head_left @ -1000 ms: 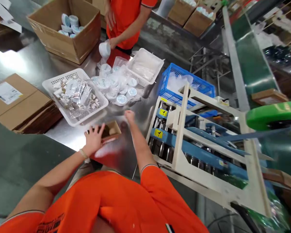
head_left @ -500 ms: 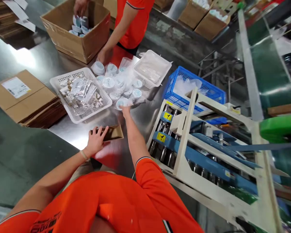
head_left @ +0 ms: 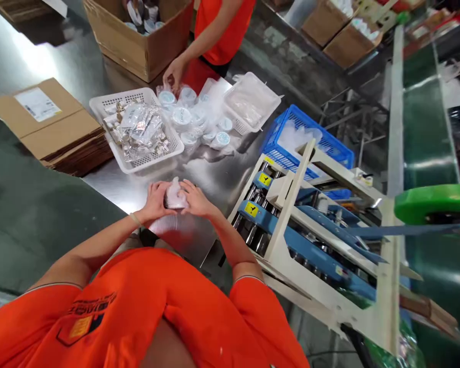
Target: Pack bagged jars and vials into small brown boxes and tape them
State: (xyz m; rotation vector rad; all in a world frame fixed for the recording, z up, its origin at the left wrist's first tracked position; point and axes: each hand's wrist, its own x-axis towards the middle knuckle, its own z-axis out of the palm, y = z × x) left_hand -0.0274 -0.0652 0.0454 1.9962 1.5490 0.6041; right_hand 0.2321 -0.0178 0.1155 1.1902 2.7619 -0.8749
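Observation:
Near the table's front edge, my left hand (head_left: 156, 200) grips the left side of a small cardboard box, mostly hidden between my hands. My right hand (head_left: 195, 199) holds a plastic-wrapped item (head_left: 176, 195) at the box's opening. Just beyond lies a white basket (head_left: 128, 166) of small bagged metal-looking parts (head_left: 141, 125). To its right is a pile of round, pale-lidded containers (head_left: 182, 116) in clear plastic bags. A second white basket (head_left: 266, 105) with clear bags sits behind the pile on the right.
Another person's hand (head_left: 173, 74) reaches to the pile's back, beside a large cardboard box (head_left: 149, 56). Flattened cartons (head_left: 72, 120) are stacked at left. A roller machine (head_left: 283, 230) and blue crate (head_left: 331, 145) stand at right, with a green conveyor (head_left: 425, 122) beyond.
My right hand has come back from the pile to the small box with a wrapped item. My left hand stays at the box. The other person's hand has lifted slightly. The view has shifted.

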